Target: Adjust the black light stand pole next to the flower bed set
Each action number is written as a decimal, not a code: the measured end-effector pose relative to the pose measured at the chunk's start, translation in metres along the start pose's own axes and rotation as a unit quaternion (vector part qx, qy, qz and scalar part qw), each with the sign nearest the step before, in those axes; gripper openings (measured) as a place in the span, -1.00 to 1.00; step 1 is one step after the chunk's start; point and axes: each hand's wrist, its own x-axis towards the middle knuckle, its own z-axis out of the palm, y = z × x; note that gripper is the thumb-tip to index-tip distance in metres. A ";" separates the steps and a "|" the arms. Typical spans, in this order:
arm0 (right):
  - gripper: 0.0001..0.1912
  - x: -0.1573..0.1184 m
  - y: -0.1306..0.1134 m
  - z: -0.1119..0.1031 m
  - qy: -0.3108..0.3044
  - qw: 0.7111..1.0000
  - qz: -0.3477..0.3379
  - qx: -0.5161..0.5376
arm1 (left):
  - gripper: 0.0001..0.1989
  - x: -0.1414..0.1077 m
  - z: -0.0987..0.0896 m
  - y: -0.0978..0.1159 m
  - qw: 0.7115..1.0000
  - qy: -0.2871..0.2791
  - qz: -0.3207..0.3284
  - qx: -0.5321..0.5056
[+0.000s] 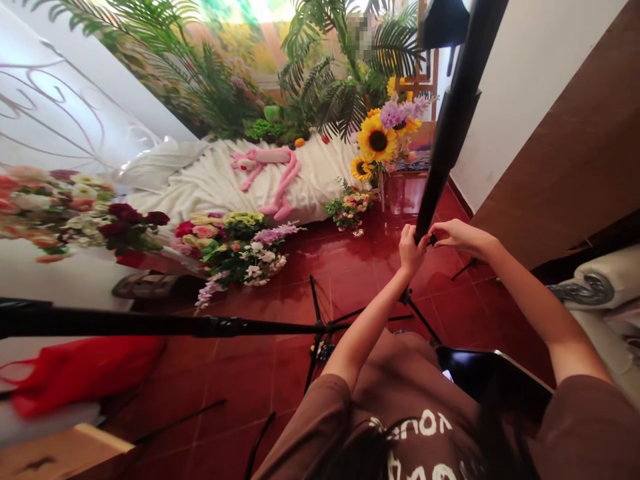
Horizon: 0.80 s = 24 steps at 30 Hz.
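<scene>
The left hand [411,252] is wrapping around the black pole [449,127] above the red floor [350,267], seemingly steadying it, while the right hand [461,235] is pinching a small dark knob [432,239] beside it, apparently for fine control.

Pink plush toy [273,156] and white pillow [165,161] are being supported by white-draped bed [320,183]; black stand legs [424,321] are being carried by red tiled floor [295,293].

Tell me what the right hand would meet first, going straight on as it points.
The right hand would probably meet the small black part at its fingertips, then the pole or left hand; depth is unclear.
</scene>
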 end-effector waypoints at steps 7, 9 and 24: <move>-0.84 -0.006 -0.009 0.008 0.077 0.966 -0.058 -0.238 | -0.50 0.002 0.000 0.002 0.999 0.011 0.030 0.027; -0.91 -0.011 -0.009 0.017 0.104 0.951 -0.084 -0.280 | -0.50 0.002 0.000 0.002 0.999 0.012 0.029 0.025; -0.68 -0.001 0.000 0.059 0.203 0.932 -0.040 -0.297 | -0.53 0.005 -0.005 0.001 0.999 -0.023 0.031 0.021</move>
